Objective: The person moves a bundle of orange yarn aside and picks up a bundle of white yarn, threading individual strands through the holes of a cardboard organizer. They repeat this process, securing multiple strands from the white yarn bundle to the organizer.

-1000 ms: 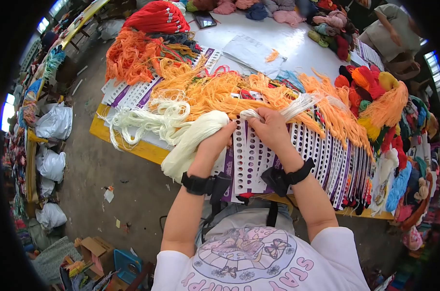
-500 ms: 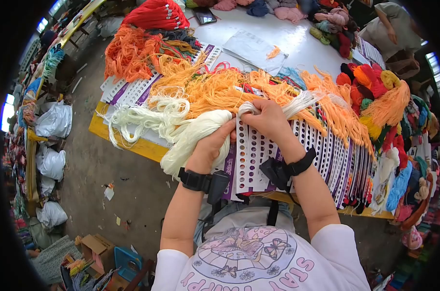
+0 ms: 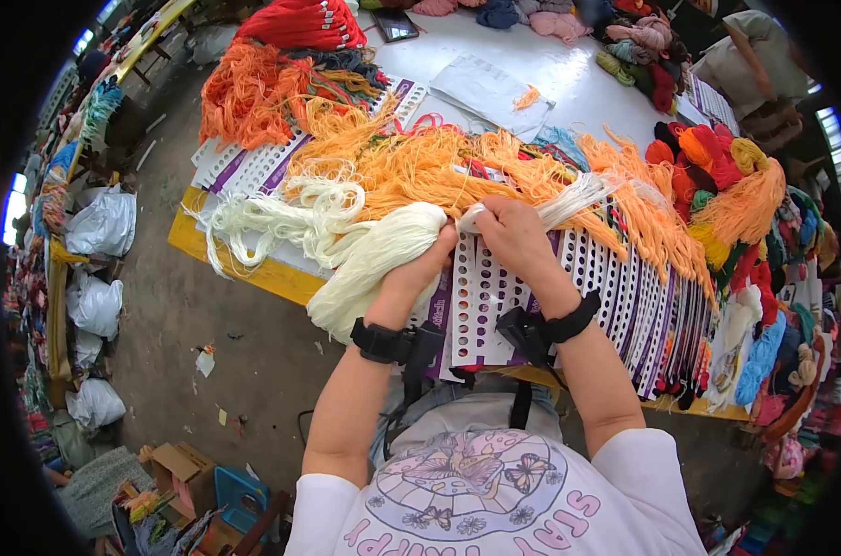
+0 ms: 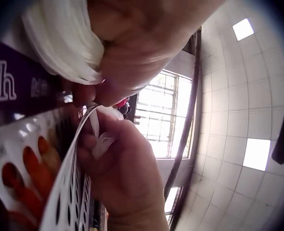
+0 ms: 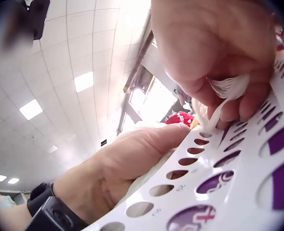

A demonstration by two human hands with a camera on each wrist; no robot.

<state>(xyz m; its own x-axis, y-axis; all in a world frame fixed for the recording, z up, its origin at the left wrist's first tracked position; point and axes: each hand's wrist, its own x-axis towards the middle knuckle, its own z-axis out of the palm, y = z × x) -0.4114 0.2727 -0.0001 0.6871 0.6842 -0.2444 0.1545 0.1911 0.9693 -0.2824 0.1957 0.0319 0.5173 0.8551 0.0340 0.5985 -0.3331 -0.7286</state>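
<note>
A thick cream skein of thread (image 3: pixel 369 264) bulges over and beside my left hand (image 3: pixel 427 266), which grips it near the top of a white card. In the left wrist view the left fingertips meet the edge of the perforated card (image 4: pixel 67 178). My right hand (image 3: pixel 513 233) pinches a white loop of thread just to the right. The right wrist view shows that loop (image 5: pixel 228 89) in the curled fingers, its strands leading down to the card's end hole (image 5: pixel 205 135). White strands (image 3: pixel 573 202) trail from the right hand across more cards.
Orange thread (image 3: pixel 411 176) heaps behind the hands over a long row of punched cards (image 3: pixel 615 287). Red skeins (image 3: pixel 304 35) lie at the back left, a phone (image 3: pixel 396 25) beyond, and mixed skeins (image 3: pixel 717 162) at right. The table's yellow edge (image 3: pixel 244 273) runs along the front left.
Half a second ago the hands met at the card's top; now a small gap lies between them. The right hand still pinches the thread, and the skein has stayed with the left hand.
</note>
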